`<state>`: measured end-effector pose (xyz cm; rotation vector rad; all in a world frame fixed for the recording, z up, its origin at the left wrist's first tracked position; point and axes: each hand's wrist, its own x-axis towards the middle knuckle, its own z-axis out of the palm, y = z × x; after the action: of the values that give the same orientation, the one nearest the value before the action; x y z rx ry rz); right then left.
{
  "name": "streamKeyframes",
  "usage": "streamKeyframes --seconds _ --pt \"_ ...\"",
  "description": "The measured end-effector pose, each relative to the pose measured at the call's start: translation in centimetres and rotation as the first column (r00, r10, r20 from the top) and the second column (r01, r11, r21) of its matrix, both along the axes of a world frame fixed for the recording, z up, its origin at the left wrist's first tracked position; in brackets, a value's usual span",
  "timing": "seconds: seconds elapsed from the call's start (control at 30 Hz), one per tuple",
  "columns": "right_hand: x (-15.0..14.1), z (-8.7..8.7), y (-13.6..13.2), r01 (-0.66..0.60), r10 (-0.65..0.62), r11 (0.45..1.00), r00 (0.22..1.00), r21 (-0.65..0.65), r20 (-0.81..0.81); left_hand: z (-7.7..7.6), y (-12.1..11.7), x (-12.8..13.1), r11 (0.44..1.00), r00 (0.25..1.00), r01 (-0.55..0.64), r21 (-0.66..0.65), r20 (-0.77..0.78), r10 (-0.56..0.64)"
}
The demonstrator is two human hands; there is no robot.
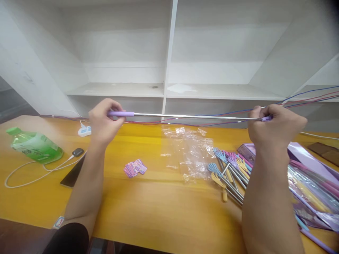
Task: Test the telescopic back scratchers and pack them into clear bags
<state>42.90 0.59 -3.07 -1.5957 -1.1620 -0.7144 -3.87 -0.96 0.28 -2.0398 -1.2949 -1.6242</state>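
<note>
A telescopic back scratcher [190, 116] is stretched out level above the far side of the table, its thin metal rod drawn long. My left hand [104, 118] is closed on its purple handle. At the other end my right hand [275, 123] grips the purple head, which is mostly hidden by the fingers. Below my right hand lies a pile of back scratchers [230, 169] with blue, yellow, pink and purple claw heads. Clear plastic bags [193, 155] lie left of the pile. Small pink and purple cards [135, 167] are stacked loosely between my arms.
On the left, a green bottle [35, 144] lies tilted near a white cable [23, 185] and a dark phone [71, 174]. A purple box [307, 204] with wrapped scratchers sits at right. White shelving [169, 53] and wires [225, 113] run behind the table [148, 211].
</note>
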Motion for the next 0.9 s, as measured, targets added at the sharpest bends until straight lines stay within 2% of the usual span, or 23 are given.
streamKeyframes --seconds 0.1,0.2,0.47,0.53,0.63,0.73,0.9 --pt "-2.0 0.1 -0.5 -0.039 0.039 0.999 0.999 0.013 0.032 -0.5 -0.7 2.0 1.0 0.996 0.003 -0.018 -0.084 -0.005" --pt "-3.4 0.3 -1.0 -0.052 0.051 0.998 0.998 0.027 0.026 -0.8 -1.2 3.2 1.0 0.996 0.023 0.02 -0.091 -0.022" --pt "-3.7 1.2 -1.7 -0.003 0.003 0.999 1.0 0.033 -0.01 -0.3 -2.2 3.1 0.999 0.996 0.016 0.047 -0.09 -0.012" --pt "-4.9 1.2 -2.1 -0.023 0.022 0.999 1.0 0.031 0.009 -0.8 -2.6 4.1 0.998 0.993 0.055 0.039 -0.106 -0.051" --pt "-8.0 0.9 -3.0 -0.126 0.124 0.992 0.988 0.016 0.094 -2.2 -3.2 6.5 0.986 0.972 0.167 -0.019 -0.164 -0.168" --pt "-11.1 0.6 -4.4 -0.202 0.2 0.979 0.971 -0.002 0.135 -3.1 -3.7 8.3 0.99 0.991 0.132 0.056 -0.042 -0.13" --pt "-13.7 1.1 -7.1 -0.206 0.201 0.979 0.965 0.01 0.17 -3.1 -4.1 8.8 0.99 0.989 0.138 0.042 0.043 -0.14"
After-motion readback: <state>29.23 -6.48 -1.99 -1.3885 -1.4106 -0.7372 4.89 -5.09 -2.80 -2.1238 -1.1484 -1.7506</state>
